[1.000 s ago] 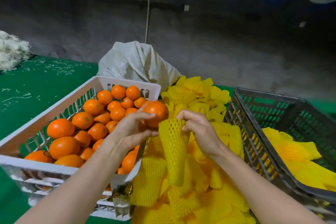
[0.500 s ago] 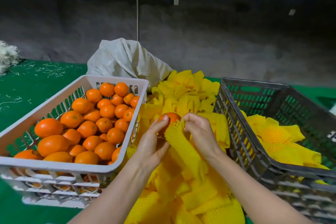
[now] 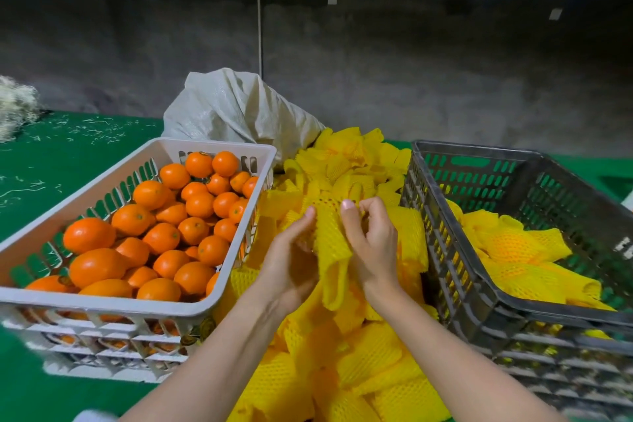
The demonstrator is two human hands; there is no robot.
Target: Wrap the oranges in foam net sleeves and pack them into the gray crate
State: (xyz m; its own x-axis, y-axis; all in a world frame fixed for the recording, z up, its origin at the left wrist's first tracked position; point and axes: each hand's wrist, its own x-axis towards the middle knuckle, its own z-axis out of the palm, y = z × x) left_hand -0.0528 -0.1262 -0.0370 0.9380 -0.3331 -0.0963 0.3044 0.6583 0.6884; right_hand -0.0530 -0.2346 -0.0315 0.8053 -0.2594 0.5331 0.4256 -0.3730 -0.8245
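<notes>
Both hands grip one yellow foam net sleeve (image 3: 330, 243) held upright between them: the left hand (image 3: 291, 260) pinches its left side with fingers pressed together, and the right hand (image 3: 371, 243) curls shut on its upper right edge. Any orange inside the sleeve is hidden, and beneath the hands lies a pile of loose sleeves (image 3: 346, 367). On the green worktop (image 3: 51, 161), the white crate (image 3: 205, 310) of unwrapped oranges (image 3: 161, 236) stands left of the pile, and the gray crate (image 3: 479, 301) holding wrapped oranges (image 3: 513, 247) stands right.
</notes>
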